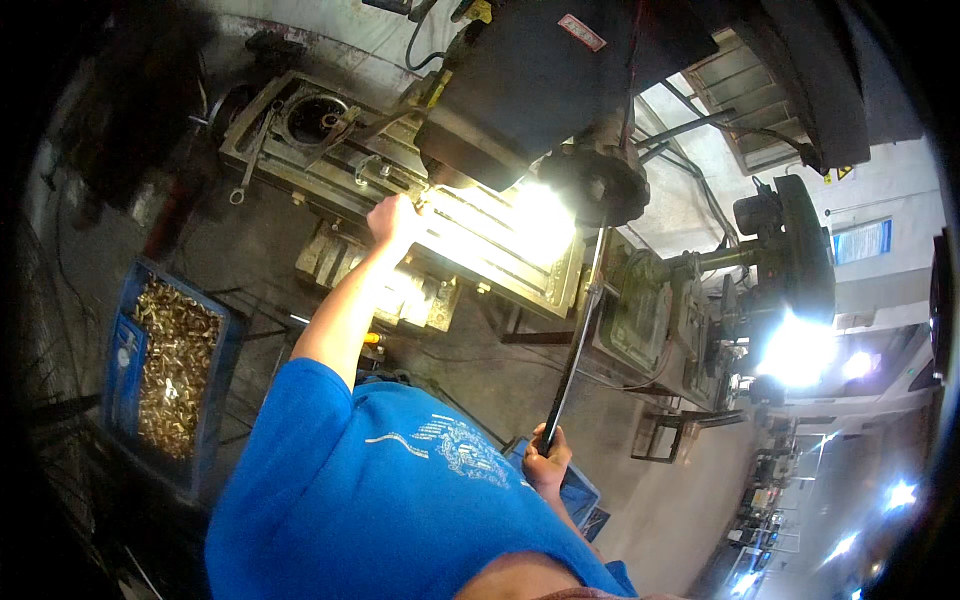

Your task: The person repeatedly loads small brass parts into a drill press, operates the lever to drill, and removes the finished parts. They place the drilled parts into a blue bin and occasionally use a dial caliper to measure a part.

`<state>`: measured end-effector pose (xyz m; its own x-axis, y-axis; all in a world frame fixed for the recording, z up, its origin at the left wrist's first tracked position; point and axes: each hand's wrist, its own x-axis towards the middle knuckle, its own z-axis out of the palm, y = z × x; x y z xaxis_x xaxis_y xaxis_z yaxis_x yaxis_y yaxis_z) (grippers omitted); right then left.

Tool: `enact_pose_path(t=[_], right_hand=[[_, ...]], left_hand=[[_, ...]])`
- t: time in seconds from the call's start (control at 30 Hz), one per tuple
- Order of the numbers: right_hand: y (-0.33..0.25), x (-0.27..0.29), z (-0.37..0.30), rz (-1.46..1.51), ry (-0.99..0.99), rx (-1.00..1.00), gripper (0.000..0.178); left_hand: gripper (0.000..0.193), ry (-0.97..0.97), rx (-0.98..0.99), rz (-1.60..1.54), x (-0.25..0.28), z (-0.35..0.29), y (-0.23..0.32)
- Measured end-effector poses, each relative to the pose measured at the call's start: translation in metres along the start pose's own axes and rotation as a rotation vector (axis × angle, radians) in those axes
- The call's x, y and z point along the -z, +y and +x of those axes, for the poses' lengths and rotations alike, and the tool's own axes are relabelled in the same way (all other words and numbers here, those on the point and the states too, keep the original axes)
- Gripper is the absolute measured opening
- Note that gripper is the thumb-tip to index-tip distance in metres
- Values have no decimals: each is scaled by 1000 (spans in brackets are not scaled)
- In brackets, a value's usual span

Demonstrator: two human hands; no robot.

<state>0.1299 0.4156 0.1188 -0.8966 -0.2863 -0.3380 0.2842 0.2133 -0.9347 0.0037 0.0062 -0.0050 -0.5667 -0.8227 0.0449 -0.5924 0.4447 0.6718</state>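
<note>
My right hand (547,462) is wrapped around the lower end of a long dark lever (573,375). The lever slants up to a round hub (600,180) on the side of a large drilling machine (510,80). My left arm reaches out to the slotted metal machine table (480,240), under the machine's head. There my left hand (395,220) is closed beside the bright work spot; its fingers face away, and what they hold is hidden by the hand and glare. Just behind it, small metal fixture parts (373,170) sit on the table.
A blue crate (212,400) full of small brass-coloured parts stands at the left. An open-end wrench (250,170) and a round ring (315,120) lie on the table's far left. Metal blocks (335,262) sit below the table's front edge. Another drilling machine (790,250) stands at the right.
</note>
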Motion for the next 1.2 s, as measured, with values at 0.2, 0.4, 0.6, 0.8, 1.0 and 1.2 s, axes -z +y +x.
enact_pose_path(t=[0.2, 0.4, 0.6, 0.8, 1.0, 1.2], right_hand=[[7, -4, 3, 53, -27, 17, 33], [7, -12, 11, -66, -5, 79, 31], [7, -15, 12, -119, 51, 110, 25], [9, -13, 16, -124, 33, 113, 26], [17, -13, 19, -46, 17, 104, 29], [24, -14, 24, -27, 24, 124, 32]], left_hand=[[55, -23, -20, 83, -1, 3, 3], [57, -50, 8, 142, 0, 9, 2], [60, -79, -10, 227, 2, 9, 12], [63, -63, -40, 225, -1, 9, 7], [60, -52, -68, 256, -11, 16, -1], [61, -4, -67, 249, -15, 18, -4]])
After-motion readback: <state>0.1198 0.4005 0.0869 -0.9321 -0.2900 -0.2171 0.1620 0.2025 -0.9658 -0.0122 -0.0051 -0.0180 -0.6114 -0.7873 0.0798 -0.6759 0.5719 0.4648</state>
